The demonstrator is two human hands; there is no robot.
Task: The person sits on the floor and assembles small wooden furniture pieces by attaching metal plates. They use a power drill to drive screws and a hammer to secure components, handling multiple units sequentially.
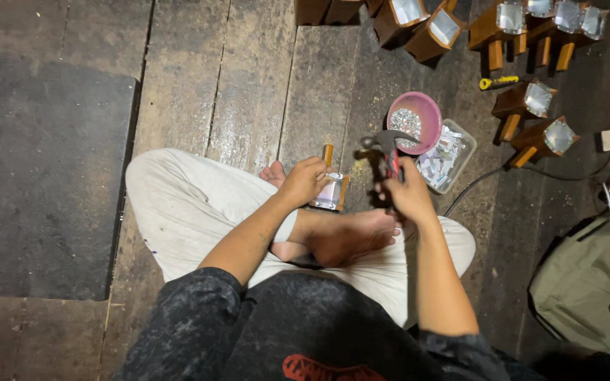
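Gripping a claw hammer [384, 149], the right hand [407, 192] hovers just beside the left hand [305, 180], which clasps a small wooden box [332, 189] on the floor; a pink bowl [418, 116] sits just beyond.

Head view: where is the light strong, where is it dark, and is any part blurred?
Head view: the light falls brightest on the pale trousers and the floor planks above them; the shiny faces of the wooden pieces glare white; the dark mat and the right edge lie in shadow; the hammer in the right hand looks slightly blurred.
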